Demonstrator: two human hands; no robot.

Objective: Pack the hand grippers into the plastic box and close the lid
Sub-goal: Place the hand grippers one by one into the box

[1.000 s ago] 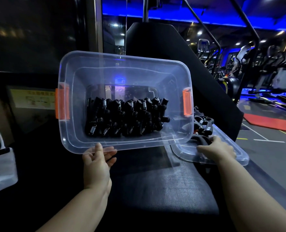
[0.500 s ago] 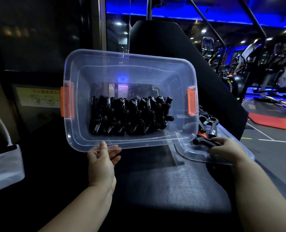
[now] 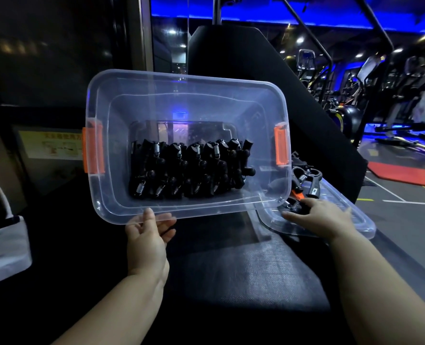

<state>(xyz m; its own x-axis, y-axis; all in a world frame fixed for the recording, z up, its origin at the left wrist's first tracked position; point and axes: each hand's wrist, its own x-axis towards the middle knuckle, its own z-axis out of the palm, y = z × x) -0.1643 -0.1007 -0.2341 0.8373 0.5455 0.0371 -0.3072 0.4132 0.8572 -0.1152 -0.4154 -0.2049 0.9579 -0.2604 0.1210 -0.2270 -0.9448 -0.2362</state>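
On the clear lid [image 3: 355, 220], right hand [image 3: 316, 215] closing around a loose hand gripper [image 3: 292, 206]; left hand [image 3: 148, 235] pinching tilted plastic box [image 3: 186, 90] rim. Probably stiff, springy, best grasped by handles.

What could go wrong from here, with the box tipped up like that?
1. The left hand alone holds the plastic box by its near rim, tilted toward the camera; the packed hand grippers might slide or spill.
2. The right hand reaches for loose grippers lying on the lid; the lid could shift or tip off the bench edge.
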